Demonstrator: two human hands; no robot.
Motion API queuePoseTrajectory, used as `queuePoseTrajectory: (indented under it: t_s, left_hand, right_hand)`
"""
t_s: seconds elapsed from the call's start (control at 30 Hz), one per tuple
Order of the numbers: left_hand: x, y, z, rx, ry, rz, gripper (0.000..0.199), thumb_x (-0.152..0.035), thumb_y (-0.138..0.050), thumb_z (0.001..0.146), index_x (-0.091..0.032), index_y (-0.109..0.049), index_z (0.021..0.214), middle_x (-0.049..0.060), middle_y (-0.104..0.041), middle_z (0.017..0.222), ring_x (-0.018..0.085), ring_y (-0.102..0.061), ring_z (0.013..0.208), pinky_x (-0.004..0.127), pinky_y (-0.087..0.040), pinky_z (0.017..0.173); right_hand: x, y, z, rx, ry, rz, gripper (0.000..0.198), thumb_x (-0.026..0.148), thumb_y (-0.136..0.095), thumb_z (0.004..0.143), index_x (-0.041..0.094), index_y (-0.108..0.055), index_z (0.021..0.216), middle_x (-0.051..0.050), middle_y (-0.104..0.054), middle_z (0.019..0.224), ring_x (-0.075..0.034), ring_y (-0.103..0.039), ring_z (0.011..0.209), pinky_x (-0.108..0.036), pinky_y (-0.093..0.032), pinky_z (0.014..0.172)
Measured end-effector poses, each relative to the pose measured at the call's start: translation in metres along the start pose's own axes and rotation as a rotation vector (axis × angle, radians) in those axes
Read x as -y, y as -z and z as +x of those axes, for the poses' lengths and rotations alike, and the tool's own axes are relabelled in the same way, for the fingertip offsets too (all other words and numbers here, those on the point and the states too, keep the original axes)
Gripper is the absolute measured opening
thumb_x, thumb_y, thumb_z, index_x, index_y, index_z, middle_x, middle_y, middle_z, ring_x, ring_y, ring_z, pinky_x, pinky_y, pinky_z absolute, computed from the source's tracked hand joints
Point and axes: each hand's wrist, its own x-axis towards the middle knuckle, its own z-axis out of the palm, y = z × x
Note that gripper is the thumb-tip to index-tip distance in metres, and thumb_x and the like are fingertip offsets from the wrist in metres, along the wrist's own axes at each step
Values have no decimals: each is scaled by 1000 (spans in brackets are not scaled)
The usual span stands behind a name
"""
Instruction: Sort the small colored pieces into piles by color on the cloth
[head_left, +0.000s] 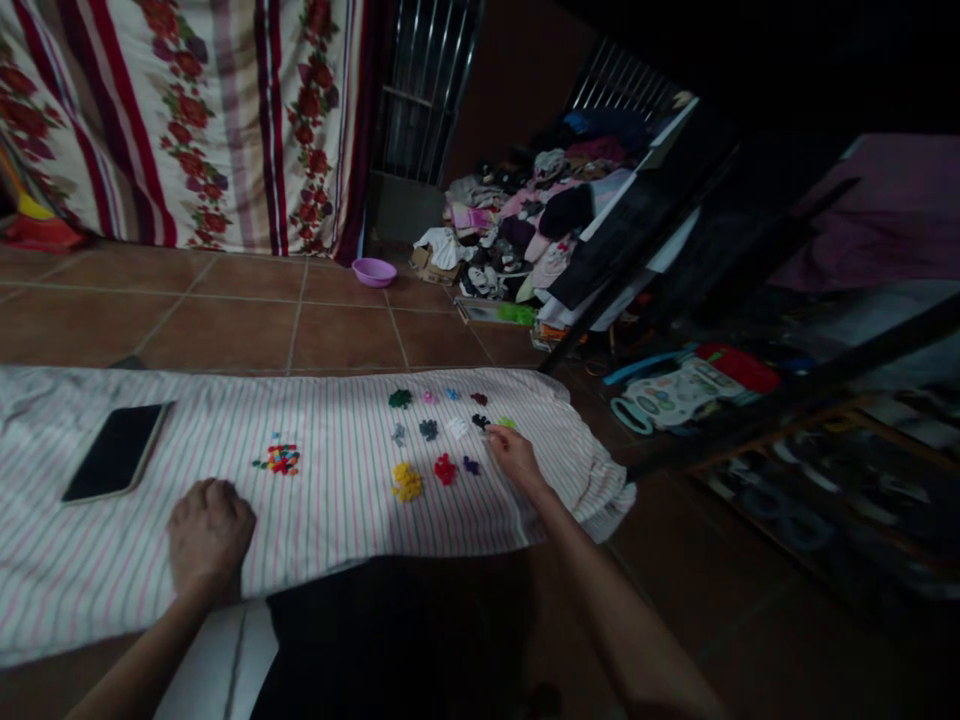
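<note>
My right hand [514,455] is over the right part of the striped cloth [345,520], fingers pinched together; whatever they hold is too small to make out. Just beyond its fingertips lie a lime-green pile [507,422] and a black pile [481,421] of tiny pieces. Close by are white pieces [457,428], dark purple pieces [471,465], red pieces [445,468] and yellow pieces [406,481]. My left hand [210,525] rests knuckles up on the cloth, fingers curled under. Beyond it sits a mixed-colour pile [282,458] of the same small pieces.
A phone [116,452] lies on the cloth at left. More small piles, such as dark green pieces [400,399], are along the far side. On the tiled floor stand a purple basin [374,271] and a heap of clothes [517,225]. A dark metal frame [675,450] crosses at right.
</note>
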Motion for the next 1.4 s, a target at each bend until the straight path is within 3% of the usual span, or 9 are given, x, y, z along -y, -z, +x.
queuePoseTrajectory:
  t_s: [0.3,0.4,0.5,0.63,0.83,1.1,1.2,1.3,1.4]
  left_hand:
    - [-1,1,-1,18,-8,22,20,-22,-41,87,-14,-57,94,15,-62,99,30,-59,94,44,-45,87]
    - [-1,-1,-1,-4,-9,0,20,-21,-42,86,-13,-58,96,17,-62,103,30,-58,97,44,-44,90]
    - [-1,-2,-1,-13,-4,0,21,-20,-44,86,-12,-59,97,18,-62,107,31,-58,99,45,-44,90]
    - [-2,-2,-2,4,-4,10,22,-20,-43,88,-11,-60,98,19,-62,110,32,-57,100,45,-44,91]
    - [-6,2,-1,4,31,-38,19,-16,-45,87,-12,-60,96,20,-62,110,32,-56,107,46,-43,94]
    - [-8,-2,-1,-44,73,-128,21,-12,-46,84,-14,-61,99,19,-62,113,32,-55,114,49,-42,96]
    - [-8,-3,-2,-46,67,-119,21,-12,-45,85,-12,-60,100,21,-62,115,33,-54,117,49,-42,98]
    - [-7,-4,-2,-28,61,-95,20,-12,-45,86,-11,-60,100,21,-62,116,34,-53,119,48,-42,100]
    - [-7,-5,-1,-21,70,-97,20,-13,-45,86,-11,-60,100,20,-62,117,34,-53,120,48,-41,101]
  right_hand:
    - [149,-81,-30,441,472,163,31,11,-52,84,19,-74,105,-6,-76,104,-18,-69,98,-33,-53,92]
    - [184,-113,-58,631,582,195,30,11,-55,85,19,-74,108,-7,-76,106,-17,-69,98,-30,-52,90]
    - [206,-140,-78,692,637,243,29,12,-55,87,15,-73,108,-9,-76,104,-18,-69,97,-30,-52,89]
    - [216,-166,-77,648,592,227,32,9,-56,84,14,-72,110,-10,-74,104,-19,-67,95,-31,-53,88]
    - [218,-193,-53,447,400,151,43,11,-59,80,18,-67,121,-8,-66,105,-18,-62,88,-35,-53,90]
    - [248,-217,-25,646,310,111,67,22,-76,74,25,-55,138,-7,-57,122,-15,-60,85,-32,-52,87]
    - [246,-224,-21,627,292,132,59,21,-76,74,20,-60,130,-8,-58,118,-15,-60,84,-33,-52,88]
    - [234,-229,-21,564,317,219,34,13,-63,82,18,-66,115,-7,-61,109,-16,-62,89,-32,-52,90]
    - [225,-232,-22,509,352,279,31,6,-53,83,21,-69,105,-4,-63,100,-16,-63,95,-31,-53,89]
